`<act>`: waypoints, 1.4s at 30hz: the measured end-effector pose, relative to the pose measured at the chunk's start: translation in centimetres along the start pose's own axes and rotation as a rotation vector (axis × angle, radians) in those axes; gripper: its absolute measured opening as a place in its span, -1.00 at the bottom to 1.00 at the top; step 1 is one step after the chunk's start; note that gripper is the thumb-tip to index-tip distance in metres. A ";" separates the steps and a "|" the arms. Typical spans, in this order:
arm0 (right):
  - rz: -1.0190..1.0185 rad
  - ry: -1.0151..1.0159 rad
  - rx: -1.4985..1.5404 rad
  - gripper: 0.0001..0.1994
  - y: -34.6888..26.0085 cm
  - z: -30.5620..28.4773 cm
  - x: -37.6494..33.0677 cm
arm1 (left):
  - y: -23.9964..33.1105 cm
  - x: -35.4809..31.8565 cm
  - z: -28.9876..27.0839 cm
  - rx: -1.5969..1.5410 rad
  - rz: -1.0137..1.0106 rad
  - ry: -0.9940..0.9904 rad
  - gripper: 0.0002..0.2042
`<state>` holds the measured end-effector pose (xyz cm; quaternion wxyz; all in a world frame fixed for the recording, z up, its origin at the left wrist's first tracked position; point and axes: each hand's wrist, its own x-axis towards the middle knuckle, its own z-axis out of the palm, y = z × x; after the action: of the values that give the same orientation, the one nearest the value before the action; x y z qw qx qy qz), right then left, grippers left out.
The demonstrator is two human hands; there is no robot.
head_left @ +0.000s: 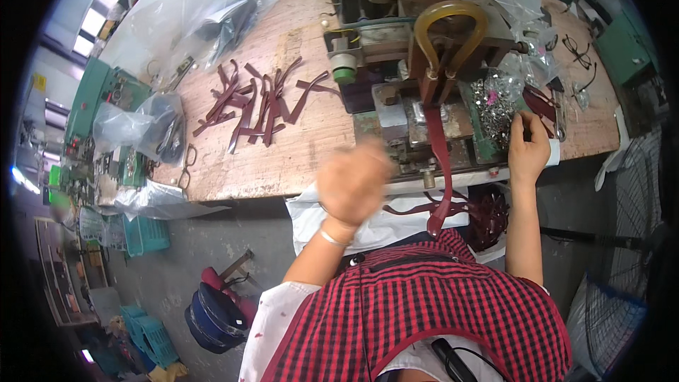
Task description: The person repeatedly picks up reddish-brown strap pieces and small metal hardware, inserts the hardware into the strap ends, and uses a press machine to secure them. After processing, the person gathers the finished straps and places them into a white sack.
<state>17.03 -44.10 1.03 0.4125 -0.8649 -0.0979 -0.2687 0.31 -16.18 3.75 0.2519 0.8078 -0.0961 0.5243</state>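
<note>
The maroon strap [440,150] hangs from the press [453,46], past the worktop [297,163] edge; probably light, pliable, best pinched mid-length. Left hand [353,180] blurs, grip unreadable; right hand [529,150] curls beside metal parts [494,107], hold unclear.

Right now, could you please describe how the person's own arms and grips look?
The left grip is blurred but looks ungloved, with a thin pale wristband below it; the left sleeve is white with a few small reddish marks. The right grip is ungloved, the right forearm uncovered, with no band visible.
</note>
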 end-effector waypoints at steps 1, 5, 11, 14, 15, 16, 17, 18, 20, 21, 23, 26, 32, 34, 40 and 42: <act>0.056 -0.009 0.065 -0.84 -0.1 -0.1 -0.4 | -1.8 0.0 0.1 0.028 -0.184 0.048 -0.53; 0.170 -0.039 0.271 -0.85 -1.6 0.2 0.1 | -9.2 0.5 2.3 0.019 -0.681 -0.204 -0.01; 0.163 -0.119 0.388 -0.86 -2.6 1.6 0.2 | -12.9 -0.5 4.5 -0.320 -0.745 -0.371 0.01; 0.186 -0.096 0.407 -0.85 -0.1 0.8 -0.9 | -13.6 -0.7 4.6 -0.359 -0.888 -0.344 -0.02; 0.207 -0.081 0.412 -0.85 0.6 0.3 -1.3 | -13.6 0.0 4.6 -0.382 -0.940 -0.341 -0.03; 0.227 -0.067 0.412 -0.85 0.7 -0.3 -1.7 | -13.3 1.0 4.3 -0.400 -0.994 -0.339 -0.04; 0.230 -0.059 0.380 -0.85 0.9 -0.9 -2.0 | -13.1 1.9 3.9 -0.436 -0.993 -0.322 -0.17; 0.233 -0.050 0.346 -0.86 1.0 -1.5 -2.3 | -13.8 2.9 3.3 -0.464 -0.999 -0.254 -0.22; 0.214 -0.006 0.276 -0.86 0.4 -2.7 -2.6 | -15.3 4.6 1.6 -0.536 -1.009 0.023 -0.41; 0.230 -0.020 0.332 -0.86 0.2 -3.0 -2.6 | -16.2 5.3 0.8 -0.575 -1.010 0.234 -0.53; 0.251 -0.064 0.455 -0.85 -0.6 -3.3 -2.6 | -20.9 3.8 -1.8 -0.152 -0.893 -0.018 -0.70; 0.128 -0.243 0.520 -0.83 -6.1 -3.2 -1.1 | -20.7 3.1 -0.2 0.745 -0.610 -0.512 -0.63; 0.066 -0.362 0.700 -0.80 -13.1 1.6 0.9 | -20.0 2.2 -0.4 0.783 -0.842 -0.840 -0.79; 0.139 -0.344 0.840 -0.76 -13.4 2.3 0.4 | -18.6 2.5 -1.1 0.789 -0.853 -0.870 -0.78; 0.330 -0.410 1.078 -0.63 -15.1 2.0 0.2 | -15.3 2.7 -4.3 0.032 -0.931 -0.295 -0.80; 0.391 -0.443 1.075 -0.62 -16.3 1.7 0.3 | -12.0 3.4 -4.0 -0.212 -0.816 0.009 -0.87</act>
<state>11.57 -32.36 11.06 0.8025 -0.5732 -0.1425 0.0851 3.60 -3.51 4.44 0.5209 0.7469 0.1793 0.3724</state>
